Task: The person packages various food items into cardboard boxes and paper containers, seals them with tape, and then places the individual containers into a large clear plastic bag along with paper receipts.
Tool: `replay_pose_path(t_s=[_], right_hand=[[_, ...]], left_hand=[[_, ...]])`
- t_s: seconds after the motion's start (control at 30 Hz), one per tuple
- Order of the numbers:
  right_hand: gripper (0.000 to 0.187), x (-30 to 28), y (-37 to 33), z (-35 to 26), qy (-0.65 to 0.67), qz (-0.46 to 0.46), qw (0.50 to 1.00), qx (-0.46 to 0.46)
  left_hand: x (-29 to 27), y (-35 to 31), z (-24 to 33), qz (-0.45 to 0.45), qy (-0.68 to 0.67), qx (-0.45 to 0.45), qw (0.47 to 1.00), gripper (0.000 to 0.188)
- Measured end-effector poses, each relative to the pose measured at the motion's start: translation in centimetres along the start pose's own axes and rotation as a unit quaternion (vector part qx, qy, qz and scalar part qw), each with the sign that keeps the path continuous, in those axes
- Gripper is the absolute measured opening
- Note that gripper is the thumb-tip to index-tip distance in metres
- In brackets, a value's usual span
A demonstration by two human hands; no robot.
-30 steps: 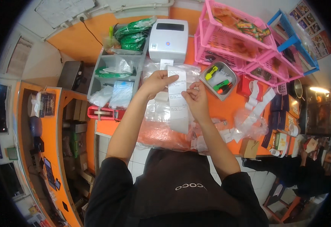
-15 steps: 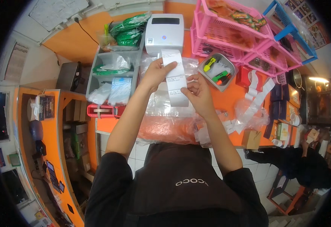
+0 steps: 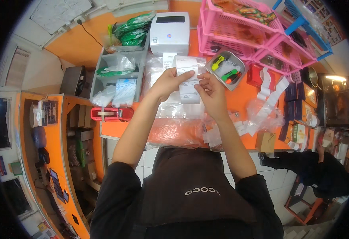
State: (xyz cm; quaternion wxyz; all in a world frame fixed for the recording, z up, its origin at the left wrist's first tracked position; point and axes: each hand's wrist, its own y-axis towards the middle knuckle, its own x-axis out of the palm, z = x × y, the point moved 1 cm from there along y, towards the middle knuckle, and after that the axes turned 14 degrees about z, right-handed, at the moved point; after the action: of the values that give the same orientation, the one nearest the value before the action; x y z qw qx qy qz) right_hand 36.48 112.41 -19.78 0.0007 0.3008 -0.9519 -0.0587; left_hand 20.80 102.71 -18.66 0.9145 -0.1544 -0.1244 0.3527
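Note:
A short strip of white printed labels (image 3: 189, 88) hangs between my two hands above the orange table. My left hand (image 3: 167, 84) pinches its upper part, thumb lying across the front. On the strip's right edge, the thumb and fingers of my right hand (image 3: 212, 92) close lower down. Just beyond stands a white label printer (image 3: 170, 34), with a printed label (image 3: 169, 59) sticking out of its front. Part of that label is hidden by the held strip. Clear plastic bags (image 3: 176, 109) lie flat beneath my hands.
Left of the printer is a grey divided tray (image 3: 96, 81) of bags, with a red tape dispenser (image 3: 110, 114) before it. A metal tray (image 3: 238, 65) of markers, pink baskets (image 3: 238, 30) and loose label strips (image 3: 276, 93) lie right. Another person (image 3: 322, 171) works at far right.
The strip has shifted right, apart from the printer, and its lower end is higher. A label now shows at the printer's front. Both hands keep hold of the strip.

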Motion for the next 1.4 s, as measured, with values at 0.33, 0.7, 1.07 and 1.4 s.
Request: replay_pose_path(t_s=[0.33, 0.7, 1.07, 1.4], right_hand=[[0.017, -1.1, -0.2, 0.1, -0.047, 0.046, 0.995, -0.075], [0.009, -2.2, -1.6, -2.2, -0.096, -0.012, 0.956, -0.276], [0.02, -4.2, -1.2, -1.7, -0.182, 0.159, 0.942, -0.232], [0.032, -3.4, -2.7, -0.8, -0.189, -0.024, 0.961, -0.199]], left_hand=[[0.7, -1.4, -0.1, 0.087, -0.025, -0.046, 0.995, 0.039], [-1.4, -0.5, -1.7, 0.111, 0.055, 0.022, 0.992, 0.04], [-0.1, -3.4, -2.8, 0.093, 0.058, 0.193, 0.975, 0.038], [0.4, -5.1, -3.1, 0.092, 0.076, 0.212, 0.97, 0.033]])
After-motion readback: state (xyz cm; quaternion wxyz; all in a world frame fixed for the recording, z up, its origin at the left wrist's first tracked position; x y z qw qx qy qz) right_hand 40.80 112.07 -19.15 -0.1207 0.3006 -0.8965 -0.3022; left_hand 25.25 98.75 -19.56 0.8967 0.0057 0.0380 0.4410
